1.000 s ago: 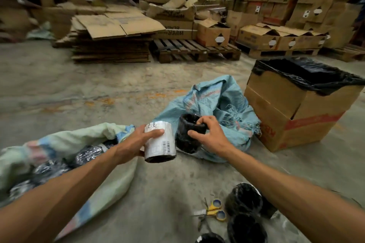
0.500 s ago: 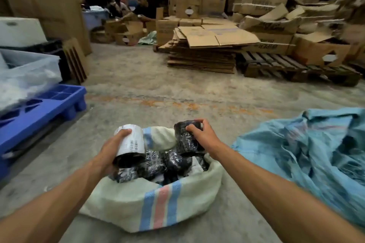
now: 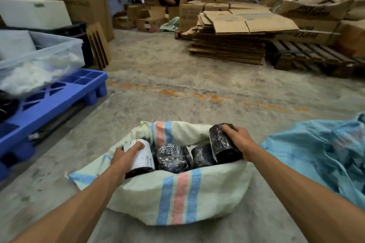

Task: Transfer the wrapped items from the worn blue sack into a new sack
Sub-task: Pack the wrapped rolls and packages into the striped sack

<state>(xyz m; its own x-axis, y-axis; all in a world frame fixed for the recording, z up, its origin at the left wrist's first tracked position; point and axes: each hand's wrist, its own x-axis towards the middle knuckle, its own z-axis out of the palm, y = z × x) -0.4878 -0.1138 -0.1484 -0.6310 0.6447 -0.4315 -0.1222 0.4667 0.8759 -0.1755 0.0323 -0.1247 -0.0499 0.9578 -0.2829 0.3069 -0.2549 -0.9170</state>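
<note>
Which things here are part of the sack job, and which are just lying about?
Job: left hand holding white-labelled roll; right hand holding black wrapped roll; striped new sack; worn blue sack.
Lying about: blue pallet; flattened cardboard stack; wooden pallet.

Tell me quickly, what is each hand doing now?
Left hand: holds the white-labelled roll.
Right hand: holds a black wrapped roll.
</note>
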